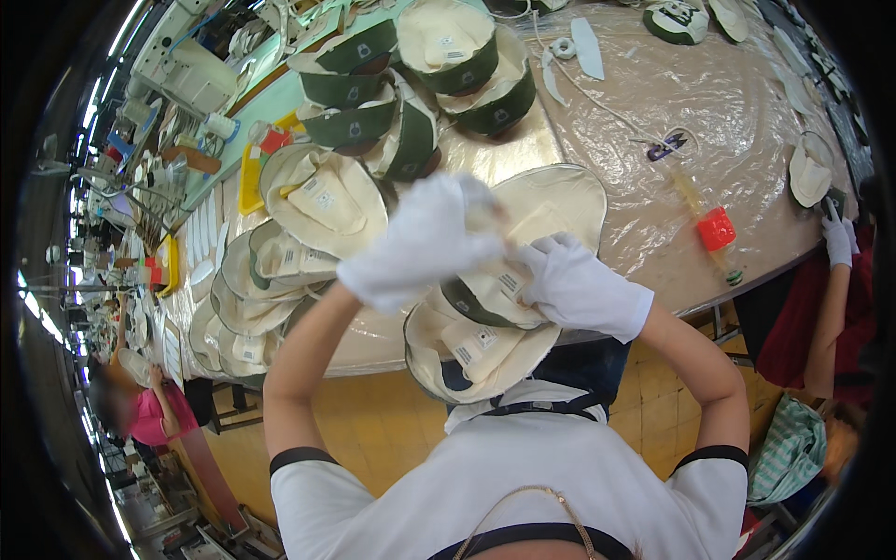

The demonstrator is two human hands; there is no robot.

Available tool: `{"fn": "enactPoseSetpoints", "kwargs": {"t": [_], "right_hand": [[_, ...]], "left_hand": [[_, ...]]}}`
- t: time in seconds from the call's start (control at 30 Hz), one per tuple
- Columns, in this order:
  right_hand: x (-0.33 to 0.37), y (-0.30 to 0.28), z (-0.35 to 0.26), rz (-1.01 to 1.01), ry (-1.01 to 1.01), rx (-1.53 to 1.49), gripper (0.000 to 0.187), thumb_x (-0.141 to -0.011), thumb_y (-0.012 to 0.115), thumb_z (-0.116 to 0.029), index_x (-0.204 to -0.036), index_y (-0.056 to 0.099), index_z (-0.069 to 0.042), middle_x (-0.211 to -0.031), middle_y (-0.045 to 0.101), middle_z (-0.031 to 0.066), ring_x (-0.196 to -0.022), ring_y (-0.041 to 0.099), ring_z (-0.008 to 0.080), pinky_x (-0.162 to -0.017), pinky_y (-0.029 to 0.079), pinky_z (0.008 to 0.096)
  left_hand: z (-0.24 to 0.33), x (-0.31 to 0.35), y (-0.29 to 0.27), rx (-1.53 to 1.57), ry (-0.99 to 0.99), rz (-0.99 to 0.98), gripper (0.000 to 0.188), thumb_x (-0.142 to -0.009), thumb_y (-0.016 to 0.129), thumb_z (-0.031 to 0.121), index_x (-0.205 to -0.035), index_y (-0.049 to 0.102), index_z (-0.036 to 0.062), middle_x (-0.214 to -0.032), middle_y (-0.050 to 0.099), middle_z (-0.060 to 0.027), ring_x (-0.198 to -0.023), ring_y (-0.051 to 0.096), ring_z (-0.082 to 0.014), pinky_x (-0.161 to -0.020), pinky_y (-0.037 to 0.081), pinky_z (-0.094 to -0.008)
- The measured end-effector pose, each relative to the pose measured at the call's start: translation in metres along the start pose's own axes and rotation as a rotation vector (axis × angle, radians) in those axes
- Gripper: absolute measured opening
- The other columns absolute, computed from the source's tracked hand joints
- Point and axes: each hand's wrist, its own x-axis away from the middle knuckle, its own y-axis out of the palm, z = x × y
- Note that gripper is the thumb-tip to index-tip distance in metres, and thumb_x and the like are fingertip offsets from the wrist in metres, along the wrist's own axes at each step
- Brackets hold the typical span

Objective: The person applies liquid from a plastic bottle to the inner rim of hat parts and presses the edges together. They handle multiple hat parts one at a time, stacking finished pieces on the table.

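In a white glove, my right hand (583, 287) grips the edge of a cream-lined cap (487, 293) with a dark green outer side. My left hand (422, 241), gloved too, is raised over the table to the left of that cap. Motion smears its fingers, so what they hold, if anything, does not show. Another cap (478, 357) rests at the table edge against my front, its lining and white label facing up. Just beyond my hands lies one more cap (560, 201), partly covered by them.
Stacked green caps (448, 75) stand at the far middle, and cream-lined caps (257, 280) pile up on the left. A bottle with a red label (717, 230) and purple thread snips (665, 147) lie on the plastic-covered table (644, 205). At right, a co-worker's gloved hands (838, 235) handle a cap.
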Motion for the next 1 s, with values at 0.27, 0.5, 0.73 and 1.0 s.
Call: {"fn": "enactPoseSetpoints", "kwargs": {"t": [0.27,0.5,0.73,1.0], "right_hand": [[0.008,0.009,-0.013,0.095,0.102,0.065,0.016,-0.083,0.066,-0.025,-0.085,0.078,-0.015,-0.123,0.058,0.0124,-0.107,0.055,0.0305,-0.098,0.039,0.0443],[0.020,0.020,-0.022,0.103,0.198,0.144,0.013,-0.083,0.068,-0.026,-0.086,0.078,-0.020,-0.129,0.058,0.0131,-0.118,0.052,0.0317,-0.107,0.034,0.0461],[0.027,0.020,-0.029,0.146,0.199,0.145,0.015,-0.084,0.065,-0.023,-0.094,0.076,-0.020,-0.132,0.055,0.0144,-0.123,0.049,0.0331,-0.110,0.031,0.0485],[0.034,0.013,-0.038,0.189,0.297,0.017,0.017,-0.080,0.068,-0.023,-0.092,0.075,-0.015,-0.130,0.054,0.0157,-0.125,0.044,0.0351,-0.114,0.024,0.0506]], "left_hand": [[-0.040,-0.063,0.015,-0.033,-0.211,-0.518,0.055,-0.078,0.077,0.040,-0.100,0.071,-0.0102,-0.095,0.073,-0.0184,-0.083,0.068,-0.0251,-0.077,0.052,-0.0359],[-0.062,-0.051,0.012,0.594,-0.372,-0.687,0.055,-0.082,0.079,0.035,-0.124,0.067,0.0002,-0.123,0.068,-0.0079,-0.112,0.061,-0.0172,-0.100,0.044,-0.0289],[-0.069,-0.041,0.014,-1.143,0.543,-0.778,0.038,-0.093,0.063,0.030,-0.126,0.065,0.0120,-0.132,0.062,-0.0051,-0.127,0.052,-0.0268,-0.111,0.031,-0.0561],[-0.086,-0.032,0.027,-2.029,0.997,-0.333,0.027,-0.101,0.052,0.032,-0.109,0.069,0.0131,-0.097,0.060,-0.0024,-0.107,0.058,-0.0270,-0.110,0.033,-0.0598]]}}
